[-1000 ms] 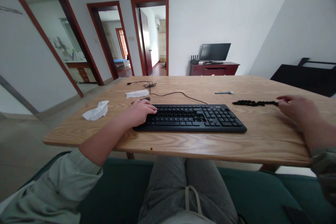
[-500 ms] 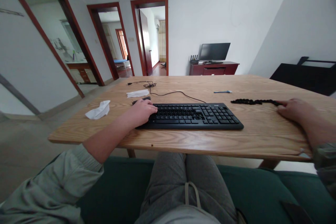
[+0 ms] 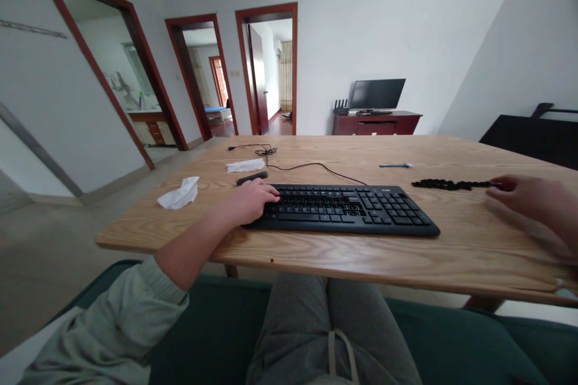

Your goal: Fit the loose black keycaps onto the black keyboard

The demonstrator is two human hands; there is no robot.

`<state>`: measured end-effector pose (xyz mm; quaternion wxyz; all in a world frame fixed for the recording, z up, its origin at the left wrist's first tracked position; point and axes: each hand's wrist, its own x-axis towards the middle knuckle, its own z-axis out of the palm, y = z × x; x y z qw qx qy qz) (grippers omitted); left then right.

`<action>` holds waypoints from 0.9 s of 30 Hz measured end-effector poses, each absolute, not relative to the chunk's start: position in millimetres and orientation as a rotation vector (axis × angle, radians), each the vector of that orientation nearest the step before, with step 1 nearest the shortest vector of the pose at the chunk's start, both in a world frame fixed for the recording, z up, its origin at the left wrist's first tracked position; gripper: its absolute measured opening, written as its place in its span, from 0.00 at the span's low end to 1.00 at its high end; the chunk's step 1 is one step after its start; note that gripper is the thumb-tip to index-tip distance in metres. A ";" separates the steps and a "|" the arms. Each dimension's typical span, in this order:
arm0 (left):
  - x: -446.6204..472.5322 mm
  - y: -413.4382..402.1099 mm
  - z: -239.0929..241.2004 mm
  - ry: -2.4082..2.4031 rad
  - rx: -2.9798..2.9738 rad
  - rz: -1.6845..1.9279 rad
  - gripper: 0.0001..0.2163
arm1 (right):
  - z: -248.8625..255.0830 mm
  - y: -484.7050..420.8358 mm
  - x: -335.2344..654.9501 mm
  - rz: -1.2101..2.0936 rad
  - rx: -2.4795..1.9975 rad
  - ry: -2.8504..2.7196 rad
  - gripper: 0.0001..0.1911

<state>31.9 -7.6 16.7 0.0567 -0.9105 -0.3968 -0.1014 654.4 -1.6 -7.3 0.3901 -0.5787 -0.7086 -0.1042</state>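
Under both hands, pale wood table (image 3: 451, 246), grain plain to see, smooth with a soft sheen. Beneath the left hand (image 3: 250, 201), black plastic keyboard (image 3: 343, 210), matt on the frame, keys faintly shiny. Just beyond that hand, a small dark bar (image 3: 251, 178), plastic by its look, and a thin black rubbery cable (image 3: 316, 165). Farther left of it, two crumpled white paper tissues (image 3: 179, 194), soft and matt. At the fingertips of the right hand (image 3: 537, 204), a string of black beads (image 3: 451, 184), dull in finish. On the left forearm, pale green cloth sleeve (image 3: 117, 331), creased and matt.
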 end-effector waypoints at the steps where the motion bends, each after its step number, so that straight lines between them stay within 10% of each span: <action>1: 32.5 -8.1 18.7 -1.213 -2.761 -0.316 0.22 | 0.0 4.1 643.4 -0.289 -1.590 -1.711 0.09; 17: 129.3 4.2 23.9 -1.343 -2.946 -2.301 0.16 | 17.4 -7.9 309.1 -0.128 -0.811 -1.945 0.12; 27: 126.1 1.5 20.8 -1.241 -2.985 -2.117 0.16 | 10.1 -8.3 315.5 -0.166 -0.803 -1.944 0.10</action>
